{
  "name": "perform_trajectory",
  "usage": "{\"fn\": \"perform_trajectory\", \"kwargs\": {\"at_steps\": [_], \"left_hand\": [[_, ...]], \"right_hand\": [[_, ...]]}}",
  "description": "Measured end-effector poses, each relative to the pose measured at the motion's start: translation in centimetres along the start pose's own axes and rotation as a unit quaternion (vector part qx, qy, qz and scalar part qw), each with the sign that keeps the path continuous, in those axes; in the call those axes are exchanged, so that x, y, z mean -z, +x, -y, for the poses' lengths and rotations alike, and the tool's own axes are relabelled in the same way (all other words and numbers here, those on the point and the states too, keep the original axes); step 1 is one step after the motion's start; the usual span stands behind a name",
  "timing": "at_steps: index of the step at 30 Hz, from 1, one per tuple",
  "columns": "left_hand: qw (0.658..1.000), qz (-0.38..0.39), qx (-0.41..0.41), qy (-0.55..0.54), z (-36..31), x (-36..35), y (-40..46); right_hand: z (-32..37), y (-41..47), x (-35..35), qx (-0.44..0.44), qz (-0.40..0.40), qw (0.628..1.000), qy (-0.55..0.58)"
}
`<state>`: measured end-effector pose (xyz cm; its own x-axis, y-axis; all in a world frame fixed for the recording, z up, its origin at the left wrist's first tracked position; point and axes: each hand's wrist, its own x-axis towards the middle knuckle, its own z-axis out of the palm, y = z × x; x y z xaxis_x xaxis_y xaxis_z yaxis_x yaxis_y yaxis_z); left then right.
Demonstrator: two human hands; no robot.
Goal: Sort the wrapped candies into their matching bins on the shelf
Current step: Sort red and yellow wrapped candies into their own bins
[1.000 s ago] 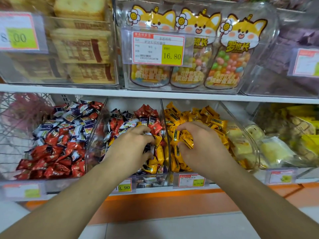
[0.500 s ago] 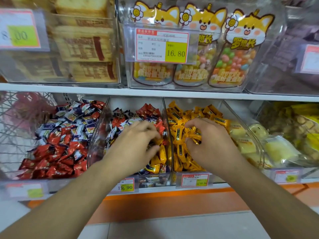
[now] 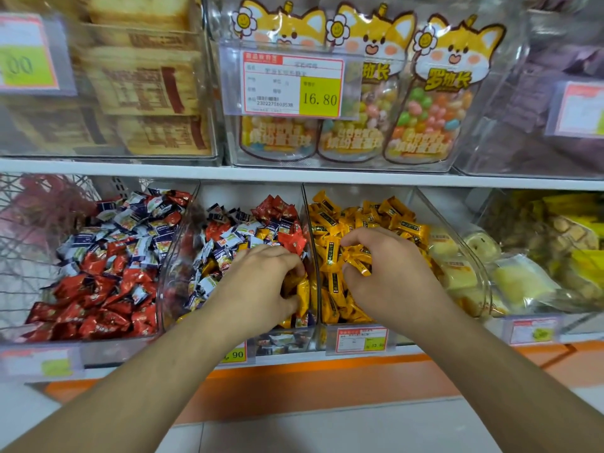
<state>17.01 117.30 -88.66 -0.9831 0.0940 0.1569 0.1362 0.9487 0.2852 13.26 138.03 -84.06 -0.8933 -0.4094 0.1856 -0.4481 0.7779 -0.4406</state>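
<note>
Shop shelf (image 3: 294, 181): left hand (image 3: 261, 286) grips yellow candies (image 3: 302, 292); right hand (image 3: 389, 276) pinches yellow candy (image 3: 359, 266).

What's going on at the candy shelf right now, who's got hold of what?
A person is sorting wrapped candies on the lower shelf. The left hand reaches into the middle bin of mixed red, blue-white and yellow candies and grips yellow candies at its right side. The right hand is in the yellow candy bin next to it, fingers curled round yellow pieces on the pile. Stray yellow ones remain in the middle bin.
</note>
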Motion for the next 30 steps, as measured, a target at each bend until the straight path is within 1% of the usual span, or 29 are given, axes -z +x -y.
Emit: {"fn": "perform_trajectory", "kwargs": {"at_steps": [7, 13, 15, 17, 19, 21, 24, 26, 28, 30], "left_hand": [[1.0, -0.014, 0.004, 0.022, 1.1, -0.1, 0.0], [0.997, -0.055, -0.026, 0.052, 1.6, 0.3, -0.4], [0.995, -0.09, -0.027, 0.033, 1.6, 0.7, -0.6], [0.988, -0.142, 0.004, -0.055, 1.3, 1.7, -0.9], [0.966, -0.163, 0.061, -0.192, 0.5, 2.9, -1.0], [0.931, -0.147, 0.092, -0.321, -0.5, 3.7, -1.1], [0.882, -0.113, 0.1, -0.446, -1.8, 4.1, -1.4], [0.859, -0.09, 0.103, -0.493, -2.4, 4.3, -1.5], [0.855, -0.078, 0.106, -0.502, -2.6, 4.4, -1.4], [0.854, -0.079, 0.113, -0.502, -2.3, 4.1, -1.3]], "right_hand": [[0.4, -0.2, -0.3, 0.004, 0.005, 1.0, 0.003], [0.6, -0.3, -0.6, 0.017, 0.003, 1.0, 0.002], [0.7, -0.3, -0.7, 0.022, 0.001, 1.0, 0.006], [0.9, -0.3, -0.7, 0.033, -0.004, 0.999, 0.012], [1.3, -0.3, -0.7, 0.056, -0.006, 0.998, 0.03], [1.8, -0.5, -0.9, 0.076, -0.004, 0.995, 0.069], [2.3, -0.7, -0.9, 0.079, -0.02, 0.991, 0.107], [2.4, -0.8, -0.8, 0.069, -0.038, 0.989, 0.124], [2.1, -0.9, -0.4, 0.055, -0.05, 0.987, 0.143], [1.5, -0.8, 0.2, 0.022, -0.063, 0.988, 0.139]]}}
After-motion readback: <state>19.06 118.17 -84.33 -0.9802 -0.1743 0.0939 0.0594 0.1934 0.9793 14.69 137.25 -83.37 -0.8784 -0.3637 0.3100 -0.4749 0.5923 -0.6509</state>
